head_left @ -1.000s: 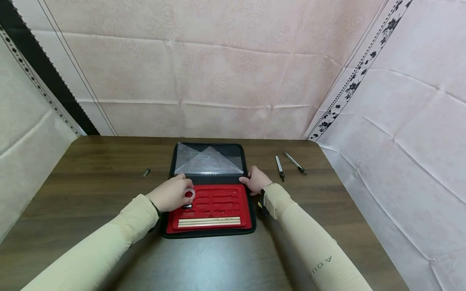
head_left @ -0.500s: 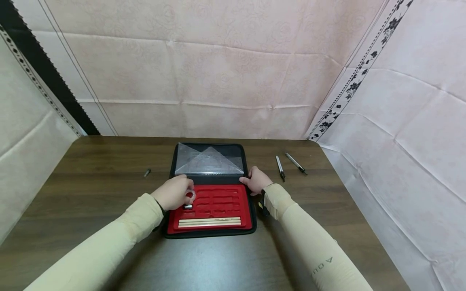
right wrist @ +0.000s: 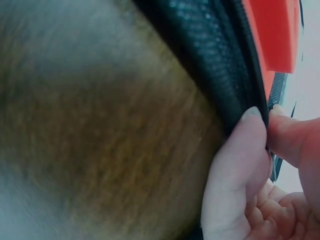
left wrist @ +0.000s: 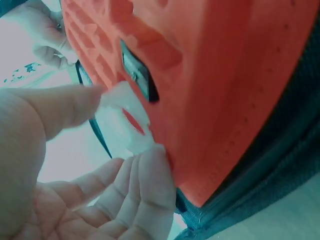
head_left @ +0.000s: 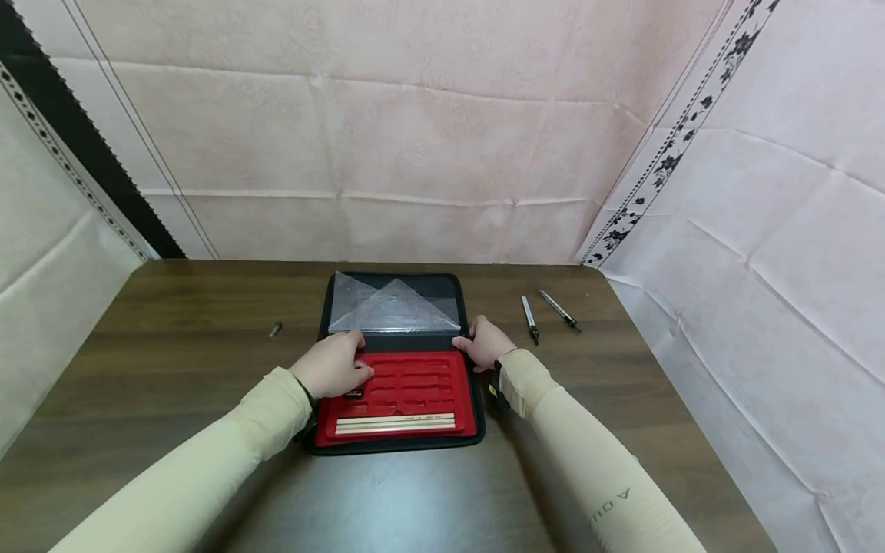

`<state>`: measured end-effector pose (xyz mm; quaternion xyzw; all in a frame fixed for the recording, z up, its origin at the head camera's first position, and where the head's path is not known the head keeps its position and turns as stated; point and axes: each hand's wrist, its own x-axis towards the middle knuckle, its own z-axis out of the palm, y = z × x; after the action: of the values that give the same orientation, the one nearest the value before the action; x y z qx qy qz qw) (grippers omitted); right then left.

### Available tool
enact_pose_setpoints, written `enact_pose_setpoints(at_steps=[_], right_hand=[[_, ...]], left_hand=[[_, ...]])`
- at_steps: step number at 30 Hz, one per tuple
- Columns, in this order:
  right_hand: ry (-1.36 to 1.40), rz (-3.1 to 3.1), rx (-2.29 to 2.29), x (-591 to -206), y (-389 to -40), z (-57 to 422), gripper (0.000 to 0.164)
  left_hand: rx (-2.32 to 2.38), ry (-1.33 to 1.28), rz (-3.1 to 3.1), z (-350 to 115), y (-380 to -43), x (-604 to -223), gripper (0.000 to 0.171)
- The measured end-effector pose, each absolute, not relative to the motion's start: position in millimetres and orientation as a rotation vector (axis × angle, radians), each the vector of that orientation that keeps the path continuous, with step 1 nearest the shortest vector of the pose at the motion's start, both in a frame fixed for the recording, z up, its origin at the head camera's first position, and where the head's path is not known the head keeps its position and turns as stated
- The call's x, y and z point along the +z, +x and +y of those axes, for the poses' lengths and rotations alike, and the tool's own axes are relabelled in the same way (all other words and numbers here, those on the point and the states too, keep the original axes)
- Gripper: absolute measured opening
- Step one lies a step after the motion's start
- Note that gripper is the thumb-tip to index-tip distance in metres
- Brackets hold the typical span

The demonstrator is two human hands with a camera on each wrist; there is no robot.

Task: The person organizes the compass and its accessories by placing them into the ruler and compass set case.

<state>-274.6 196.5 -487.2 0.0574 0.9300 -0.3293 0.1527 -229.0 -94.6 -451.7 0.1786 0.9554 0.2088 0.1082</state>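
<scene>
An unfolded black zip case (head_left: 397, 448) lies on the table, with a red moulded tray (head_left: 422, 384) in its near half. My left hand (head_left: 335, 365) is over the tray's left side. In the left wrist view its thumb and fingers pinch a translucent white ring (left wrist: 112, 117), which looks like a small tape roll. Beside the ring, a small metal pencil sharpener (left wrist: 137, 70) sits in a tray recess. My right hand (head_left: 487, 343) grips the case's right edge near the fold; the right wrist view shows thumb and fingers pinching the black rim (right wrist: 220, 65).
Two clear set squares (head_left: 397, 307) lie in the case's far half. Pale pencils (head_left: 394, 422) fill the tray's front slot. Two silver drawing tools (head_left: 529, 319) lie to the right. A small grey cylinder (head_left: 275, 329) lies at left.
My left hand has turned a little over the tray, and the ring it holds now barely shows from above. The right hand stays on the case edge.
</scene>
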Motion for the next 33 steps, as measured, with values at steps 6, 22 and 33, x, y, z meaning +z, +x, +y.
enact_pose_setpoints(at_steps=[6,22,33], right_hand=[[0.158,2.675,-0.949,-487.1,-273.1,197.1,0.038],[0.16,2.678,-0.952,-488.2,-270.8,193.3,0.037],[0.158,2.662,-0.95,-482.6,-271.9,196.1,0.038]], left_hand=[[0.687,0.439,2.717,-95.1,-235.1,-453.6,0.051],[0.652,0.27,2.467,-95.0,-255.4,-446.8,0.038],[0.592,0.321,2.492,-86.8,-259.1,-445.9,0.032]])
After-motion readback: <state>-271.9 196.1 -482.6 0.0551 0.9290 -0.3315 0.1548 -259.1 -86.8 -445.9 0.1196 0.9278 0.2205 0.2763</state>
